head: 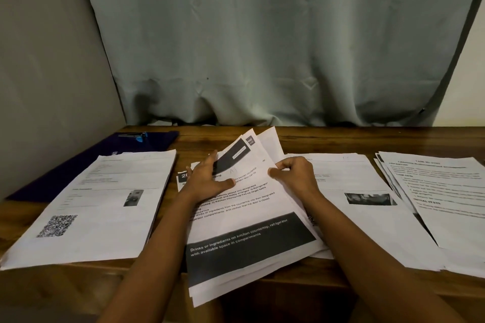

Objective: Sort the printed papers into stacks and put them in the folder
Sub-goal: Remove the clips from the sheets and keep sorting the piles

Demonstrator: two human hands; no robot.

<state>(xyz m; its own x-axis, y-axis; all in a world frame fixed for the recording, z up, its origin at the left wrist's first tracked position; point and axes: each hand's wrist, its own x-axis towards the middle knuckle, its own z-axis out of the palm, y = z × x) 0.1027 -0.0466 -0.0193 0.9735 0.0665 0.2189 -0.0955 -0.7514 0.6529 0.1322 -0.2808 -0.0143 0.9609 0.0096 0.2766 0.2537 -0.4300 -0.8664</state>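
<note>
The left grip [210, 181] lies flat and open, fingers straight and thumb spread, pressing on the middle pile of papers [244, 241] directly beneath it. Its fingertips reach the dark band on the top sheets [252, 162], which curl up just ahead of both grips. The right grip [296, 176] is curled, thumb and fingers pinching the right edge of those raised sheets. The pile runs back under both forearms and overhangs the near edge of the surface [328, 136]. Just outside the left grip lies a left stack [105, 204] with a QR code; beyond it, farther left, sits the dark blue folder [78, 165], its clip [133, 136] at the far end. Just outside the right grip lies a right stack [354, 183], and past it a far-right stack [446, 191].
</note>
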